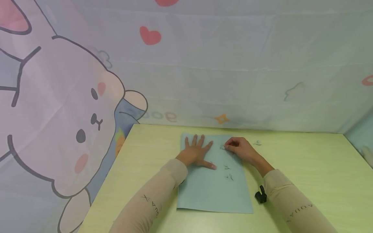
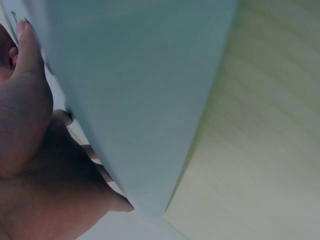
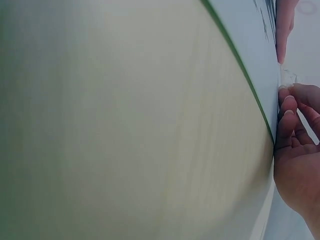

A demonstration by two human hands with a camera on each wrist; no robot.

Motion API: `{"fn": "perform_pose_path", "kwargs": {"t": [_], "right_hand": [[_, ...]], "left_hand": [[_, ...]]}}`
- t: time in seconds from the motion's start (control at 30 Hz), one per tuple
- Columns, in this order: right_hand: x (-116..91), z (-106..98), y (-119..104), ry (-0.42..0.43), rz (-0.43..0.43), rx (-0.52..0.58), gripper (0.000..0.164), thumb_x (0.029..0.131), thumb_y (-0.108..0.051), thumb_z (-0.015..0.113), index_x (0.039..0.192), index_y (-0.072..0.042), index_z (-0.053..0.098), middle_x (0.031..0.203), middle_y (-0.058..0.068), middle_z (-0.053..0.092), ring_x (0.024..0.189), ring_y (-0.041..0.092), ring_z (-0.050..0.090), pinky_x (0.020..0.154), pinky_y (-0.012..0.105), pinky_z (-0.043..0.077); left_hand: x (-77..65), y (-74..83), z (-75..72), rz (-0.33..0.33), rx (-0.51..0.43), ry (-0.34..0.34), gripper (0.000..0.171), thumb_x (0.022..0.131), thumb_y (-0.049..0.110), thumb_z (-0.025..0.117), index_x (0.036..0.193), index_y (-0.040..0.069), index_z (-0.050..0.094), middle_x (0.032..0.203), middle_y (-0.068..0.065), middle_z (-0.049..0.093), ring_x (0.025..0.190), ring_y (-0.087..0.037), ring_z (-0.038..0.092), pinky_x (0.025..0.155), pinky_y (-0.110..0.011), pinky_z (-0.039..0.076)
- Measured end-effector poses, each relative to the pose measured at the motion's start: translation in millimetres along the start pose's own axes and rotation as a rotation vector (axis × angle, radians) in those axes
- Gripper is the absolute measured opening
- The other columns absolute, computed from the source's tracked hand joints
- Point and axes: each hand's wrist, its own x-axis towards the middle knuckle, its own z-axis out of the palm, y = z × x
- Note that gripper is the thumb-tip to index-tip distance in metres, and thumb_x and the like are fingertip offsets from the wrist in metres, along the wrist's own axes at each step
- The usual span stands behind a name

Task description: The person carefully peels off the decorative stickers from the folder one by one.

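Observation:
A light blue-green sheet [image 1: 215, 194] lies on the table. My left hand [image 1: 196, 153] rests on its upper left part, fingers spread and thumb pointing right; the left wrist view shows this hand [image 2: 30, 135] from the side along the sheet. Near the sheet's upper right edge, my right hand [image 1: 240, 149] pinches a small clear piece with thin dark marks [image 1: 222, 147], like a transparent sticker. This see-through piece [image 3: 289, 76] shows at the right fingertips in the right wrist view. Small dark plant-like marks [image 1: 227, 167] sit on the sheet below the right hand.
Another small clear piece with dark marks [image 1: 257, 143] lies on the pale yellow table [image 1: 306, 161], right of the sheet. A small black device [image 1: 260, 195] is beside the right cuff. Behind the table hangs a printed curtain [image 1: 209, 71] with a cartoon rabbit.

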Motion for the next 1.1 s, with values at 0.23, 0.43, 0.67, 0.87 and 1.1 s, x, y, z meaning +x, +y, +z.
{"fn": "perform_pose_path", "kwargs": {"t": [0.23, 0.43, 0.67, 0.87, 1.1], "right_hand": [[-1.0, -1.0, 2.3, -0.004, 0.001, 0.004, 0.021, 0.106, -0.020, 0.069, 0.114, -0.002, 0.076, 0.096, 0.012, 0.071, 0.083, 0.023, 0.062, 0.072, 0.031, 0.053], [-2.3, -2.4, 2.6, 0.002, 0.019, 0.035, 0.023, 0.106, -0.022, 0.069, 0.116, -0.002, 0.076, 0.095, 0.013, 0.070, 0.083, 0.024, 0.061, 0.072, 0.032, 0.052], [-1.8, -3.0, 3.9, 0.007, 0.041, 0.074, 0.022, 0.106, -0.023, 0.069, 0.115, -0.004, 0.076, 0.091, 0.012, 0.068, 0.082, 0.024, 0.059, 0.069, 0.032, 0.051], [0.7, -2.2, 5.8, 0.035, 0.010, 0.091, 0.023, 0.105, -0.020, 0.070, 0.115, 0.000, 0.075, 0.092, 0.016, 0.068, 0.081, 0.026, 0.060, 0.069, 0.032, 0.051], [-2.8, -0.3, 6.2, 0.083, -0.022, 0.081, 0.024, 0.104, -0.017, 0.071, 0.114, 0.004, 0.076, 0.094, 0.020, 0.072, 0.082, 0.027, 0.064, 0.071, 0.031, 0.053]], "left_hand": [[11.9, -3.9, 10.5, 0.015, -0.023, -0.005, 0.121, 0.080, 0.091, 0.061, 0.171, 0.037, 0.003, 0.177, -0.009, -0.013, 0.161, -0.039, -0.017, 0.121, -0.072, -0.011], [-1.7, 1.8, 0.6, 0.018, 0.003, 0.021, 0.118, 0.081, 0.089, 0.063, 0.172, 0.035, 0.011, 0.179, -0.010, -0.004, 0.162, -0.040, -0.007, 0.123, -0.071, -0.002], [4.9, 0.6, 4.1, 0.020, -0.006, 0.024, 0.118, 0.081, 0.089, 0.063, 0.172, 0.035, 0.011, 0.178, -0.011, -0.005, 0.162, -0.041, -0.009, 0.123, -0.071, -0.004], [19.3, -6.4, 11.0, 0.021, -0.013, 0.017, 0.120, 0.080, 0.091, 0.061, 0.172, 0.037, 0.006, 0.178, -0.010, -0.011, 0.161, -0.040, -0.015, 0.122, -0.072, -0.009], [-4.3, -0.7, -3.2, 0.050, -0.004, 0.059, 0.112, 0.086, 0.084, 0.064, 0.172, 0.029, 0.017, 0.178, -0.015, 0.003, 0.162, -0.044, -0.001, 0.124, -0.072, 0.004]]}}
